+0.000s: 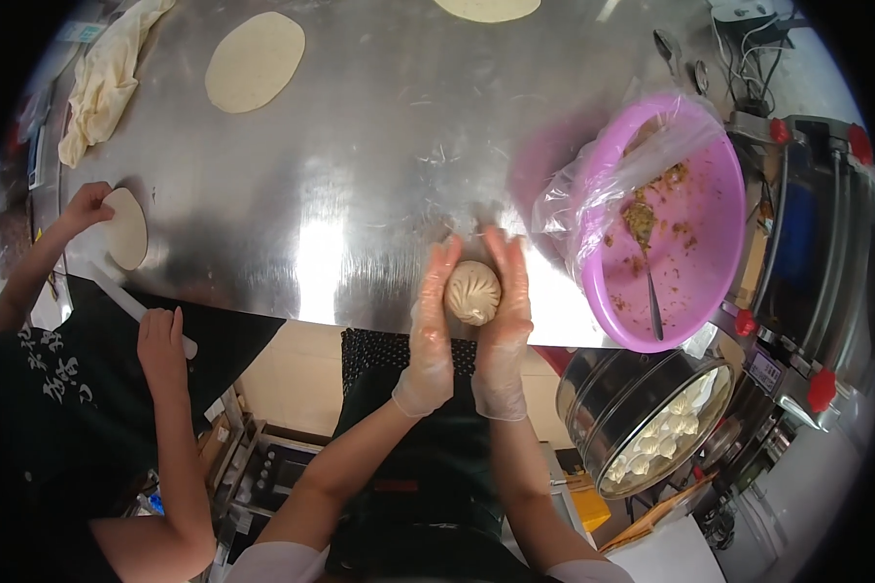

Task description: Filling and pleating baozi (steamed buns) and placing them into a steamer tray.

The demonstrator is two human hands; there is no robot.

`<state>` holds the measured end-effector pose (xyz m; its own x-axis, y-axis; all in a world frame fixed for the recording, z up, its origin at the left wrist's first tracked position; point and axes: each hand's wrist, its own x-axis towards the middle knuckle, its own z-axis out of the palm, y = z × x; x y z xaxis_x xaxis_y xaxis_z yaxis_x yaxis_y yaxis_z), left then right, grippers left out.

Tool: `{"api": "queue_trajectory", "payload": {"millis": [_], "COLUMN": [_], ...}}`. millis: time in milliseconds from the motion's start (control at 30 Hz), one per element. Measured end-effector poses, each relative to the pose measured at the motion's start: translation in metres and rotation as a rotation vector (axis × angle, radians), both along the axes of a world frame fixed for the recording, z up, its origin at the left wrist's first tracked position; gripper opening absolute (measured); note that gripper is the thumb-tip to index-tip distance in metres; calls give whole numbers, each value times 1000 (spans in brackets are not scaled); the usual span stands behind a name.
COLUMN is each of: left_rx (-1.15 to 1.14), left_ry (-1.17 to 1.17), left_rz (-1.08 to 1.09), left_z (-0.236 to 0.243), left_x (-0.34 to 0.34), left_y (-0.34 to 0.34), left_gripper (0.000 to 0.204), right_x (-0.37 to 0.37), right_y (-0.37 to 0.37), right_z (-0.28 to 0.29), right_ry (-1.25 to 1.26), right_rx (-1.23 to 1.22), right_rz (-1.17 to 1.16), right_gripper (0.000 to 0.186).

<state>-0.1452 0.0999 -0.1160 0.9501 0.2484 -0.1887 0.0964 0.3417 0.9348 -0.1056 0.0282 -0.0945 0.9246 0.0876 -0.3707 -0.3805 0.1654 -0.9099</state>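
A round pleated bun (473,293) of pale dough stands near the front edge of the steel table, its twisted folds facing up. My left hand (432,335) and my right hand (507,335) are cupped around its two sides, in clear plastic gloves. The fingers of both point away from me, fairly straight, and the fingertips are a little blurred. Right of my hands is a pink bowl (599,282) with remains of a chopped filling (640,220) and a spoon (654,303) in it. A clear plastic sheet (593,185) drapes over the bowl's left rim.
Stacked steamers (593,408) with several pleated buns (663,428) stand at the lower right. Flat dough rounds (256,62) lie on the steel table (389,117). At the left, a co-worker holds a dough round (126,231) and a rolling pin (117,291). A cloth (107,83) lies far left.
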Motion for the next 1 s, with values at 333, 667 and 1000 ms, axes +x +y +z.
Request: {"api": "queue_trajectory", "payload": {"millis": [333, 667, 1000], "left_rx": [-95, -185, -59], "left_ry": [-69, 27, 54], "left_rz": [-27, 35, 132], "left_z": [43, 24, 21], "left_x": [8, 13, 18], "left_y": [-1, -11, -13], "left_gripper": [99, 101, 91], "right_x": [-19, -6, -8], "right_y": [-10, -14, -20], "right_z": [17, -4, 3], "right_ry": [-246, -184, -216], "right_rx": [-61, -63, -84], "right_rz": [62, 89, 68], "right_gripper": [91, 95, 77]}}
